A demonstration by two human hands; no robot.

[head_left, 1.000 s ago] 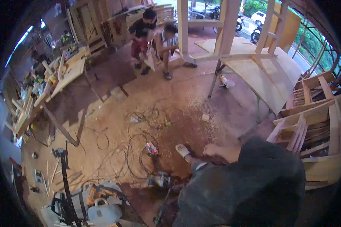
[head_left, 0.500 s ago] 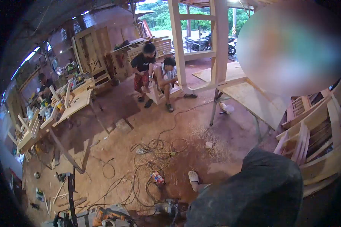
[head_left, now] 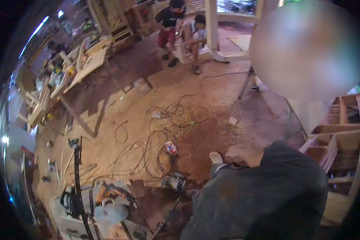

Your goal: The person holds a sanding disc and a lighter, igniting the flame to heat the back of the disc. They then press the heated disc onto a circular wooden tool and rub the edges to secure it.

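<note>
Neither my left hand nor my right hand can be made out in the head view. My dark trousers (head_left: 264, 192) fill the lower right, with a bare lower limb (head_left: 248, 155) stretching out from them. Beside it a light sandal (head_left: 216, 157) is on a foot. Left of my lap, a corded power tool (head_left: 174, 182) lies on the floor. Farther left, a low box-like surface (head_left: 72, 224) carries an orange-and-black power tool (head_left: 108, 193) and a roundish pale item (head_left: 111, 213), blurred.
Tangled cords (head_left: 148, 140) cross the dusty floor. A cluttered workbench (head_left: 88, 66) stands left. Two people (head_left: 184, 32) work low at the back, near an upright wooden frame (head_left: 212, 30). Wooden chair-like frames (head_left: 334, 140) stack at right. A blurred oval hides the upper right.
My view has tipped downward, so the room sits higher and more of the tool-covered surface at lower left shows. The crouching people remain close together at the back.
</note>
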